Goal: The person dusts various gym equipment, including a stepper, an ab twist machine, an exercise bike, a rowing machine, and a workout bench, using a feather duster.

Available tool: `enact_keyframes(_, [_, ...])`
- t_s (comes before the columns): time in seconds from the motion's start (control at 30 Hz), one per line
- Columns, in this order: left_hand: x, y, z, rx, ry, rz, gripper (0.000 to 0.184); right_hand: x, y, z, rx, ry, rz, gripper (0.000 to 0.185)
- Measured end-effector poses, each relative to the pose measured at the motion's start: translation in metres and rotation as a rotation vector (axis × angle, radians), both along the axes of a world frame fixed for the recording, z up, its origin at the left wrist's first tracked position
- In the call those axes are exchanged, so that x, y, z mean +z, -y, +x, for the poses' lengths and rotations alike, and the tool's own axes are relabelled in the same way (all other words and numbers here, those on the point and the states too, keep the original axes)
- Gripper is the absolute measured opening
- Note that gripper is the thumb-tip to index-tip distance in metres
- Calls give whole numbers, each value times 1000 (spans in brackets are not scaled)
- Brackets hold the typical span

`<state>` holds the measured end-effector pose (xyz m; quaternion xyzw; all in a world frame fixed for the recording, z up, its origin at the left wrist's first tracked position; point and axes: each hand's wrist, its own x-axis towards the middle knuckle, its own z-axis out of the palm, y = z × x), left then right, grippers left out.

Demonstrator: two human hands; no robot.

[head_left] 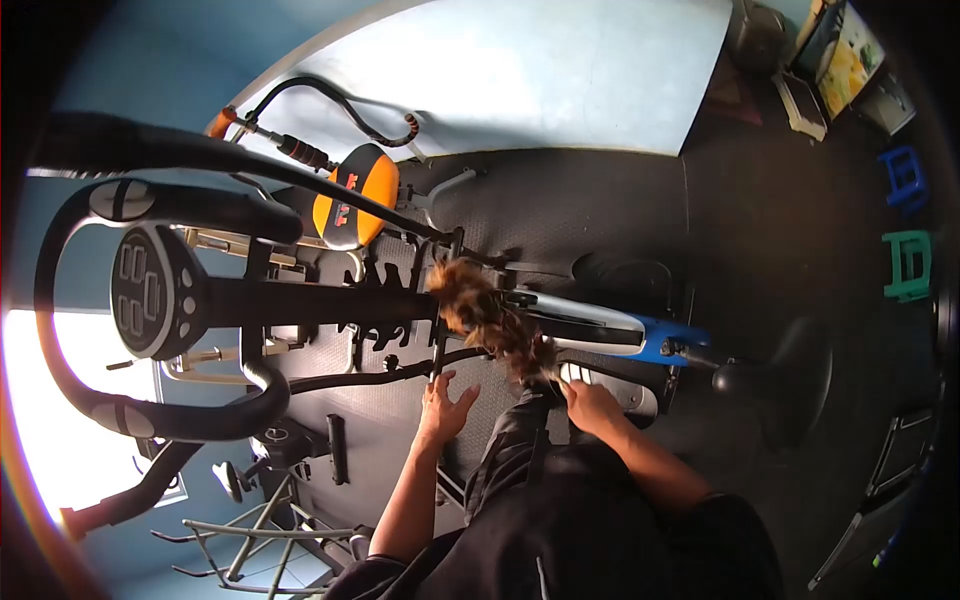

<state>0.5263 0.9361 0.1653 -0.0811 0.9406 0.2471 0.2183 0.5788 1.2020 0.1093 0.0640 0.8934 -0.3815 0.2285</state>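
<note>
A feather duster (pixel 500 325) with brown, fluffy feathers lies across the frame of an exercise bike (pixel 585 325). My right hand (pixel 590 402) is closed around the duster's handle, beside the blue and white body of the machine. My left hand (pixel 445 408) has its fingers apart, with the fingertips at the end of a dark crossbar (pixel 438 355); whether they press on it I cannot tell. The bike's console (pixel 155 290) and looped handlebar (pixel 62 290) stand to the left, and its black saddle (pixel 790 380) to the right.
Behind the bike is an orange and black padded seat (pixel 358 197) of another machine. Blue (pixel 903 178) and green stools (pixel 908 266) stand at the right. A metal frame rack (pixel 250 535) is at lower left, near a bright window (pixel 70 400). Dark matting (pixel 590 200) covers the floor.
</note>
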Motion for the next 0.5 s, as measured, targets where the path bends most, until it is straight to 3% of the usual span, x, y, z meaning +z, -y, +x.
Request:
enact_keyframes(0.13, [-13, 13, 8, 53, 121, 96, 67, 11, -22, 33, 86, -120, 25, 23])
enact_keyframes(0.33, [-17, 3, 15, 75, 169, 164, 66, 2, -38, 0, -120, -221, 64, 24])
enact_keyframes(0.37, [-16, 0, 15, 70, 192, 179, 65, -2, -47, -10, -53, -74, 150, 25])
enact_keyframes(0.5, [-17, -1, 20, 14, 168, 165, 65, 5, -85, -27, -111, 45, 225, 22])
